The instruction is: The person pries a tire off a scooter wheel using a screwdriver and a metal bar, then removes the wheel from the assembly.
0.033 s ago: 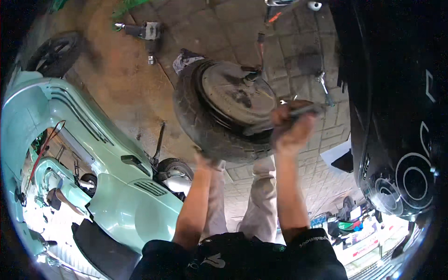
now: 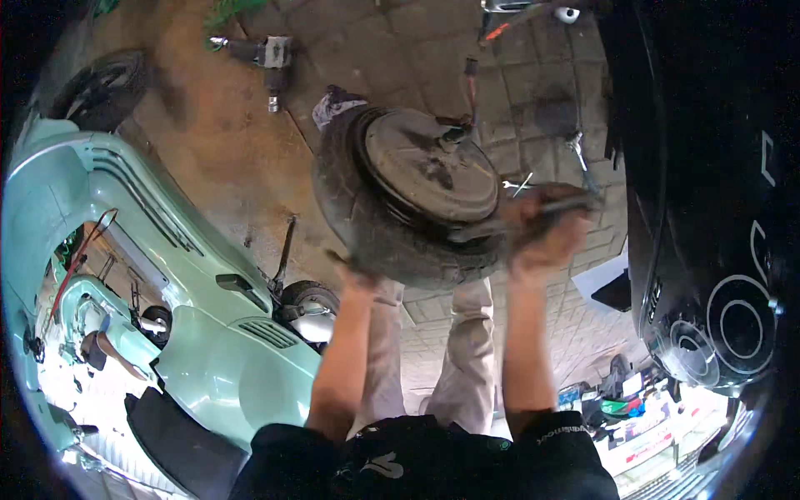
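A wheel with a black tyre (image 2: 400, 258) and a dusty round metal hub (image 2: 433, 171) lies tilted in front of my legs. My right hand (image 2: 546, 229) is closed around a dark metal tyre lever (image 2: 475, 232), whose far end reaches in between the tyre and the rim. At the tyre's near left edge is my left hand (image 2: 357, 273), blurred, its thumb stretched away from the other fingers. Those fingers are partly hidden, and whether they touch the rubber is unclear.
A mint-green scooter (image 2: 233, 350) stands at left, another wheel (image 2: 98, 87) behind it. An impact wrench (image 2: 273, 62), a crumpled rag (image 2: 337, 107), a ratchet (image 2: 579, 154) and small wrenches (image 2: 518, 183) lie on the paving. A black vehicle (image 2: 700, 208) is on the right.
My right hand and the tyre lever have swung outward to the right. My left hand has shifted slightly left and up along the tyre's edge.
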### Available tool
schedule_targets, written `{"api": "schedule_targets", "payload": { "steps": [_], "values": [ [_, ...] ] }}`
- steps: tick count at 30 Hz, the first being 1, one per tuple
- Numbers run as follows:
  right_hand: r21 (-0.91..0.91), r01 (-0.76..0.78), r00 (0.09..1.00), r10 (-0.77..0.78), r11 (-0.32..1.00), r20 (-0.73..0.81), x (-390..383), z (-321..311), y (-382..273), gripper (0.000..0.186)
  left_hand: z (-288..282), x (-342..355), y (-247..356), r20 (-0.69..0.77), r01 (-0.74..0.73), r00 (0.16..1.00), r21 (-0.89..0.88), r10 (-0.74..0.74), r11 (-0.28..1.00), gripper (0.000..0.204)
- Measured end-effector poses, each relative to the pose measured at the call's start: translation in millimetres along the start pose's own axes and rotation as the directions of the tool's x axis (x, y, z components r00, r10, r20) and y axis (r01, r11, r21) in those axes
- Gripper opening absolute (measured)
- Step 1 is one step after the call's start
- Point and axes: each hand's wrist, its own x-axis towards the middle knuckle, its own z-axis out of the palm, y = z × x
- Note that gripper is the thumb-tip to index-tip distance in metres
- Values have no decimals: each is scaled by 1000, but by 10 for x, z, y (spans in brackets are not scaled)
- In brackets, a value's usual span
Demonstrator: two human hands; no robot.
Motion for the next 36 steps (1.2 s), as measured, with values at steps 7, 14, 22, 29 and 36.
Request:
{"api": "schedule_targets", "payload": {
  "steps": [7,14,22,29,36],
  "values": [
    [-897,441,767,505,35,396,-26,437,-273,57,244,1199,930,-170,411,900,26,-401,911,74],
    [-928,338,770,613,-159,176,-560,215,69,82,296,960,724,-120,277,957,100,-265,956,64],
    [-909,280,789,613,-310,34,-661,-200,-245,89,553,309,116,-60,280,957,-54,-283,958,62],
    [-921,240,842,539,-309,39,-328,76,-365,94,1061,442,237,5,244,970,-41,-244,969,60],
    [-882,242,790,610,-404,-63,-353,119,-201,98,806,540,218,-82,236,968,-10,-236,972,64]
  ]
}}
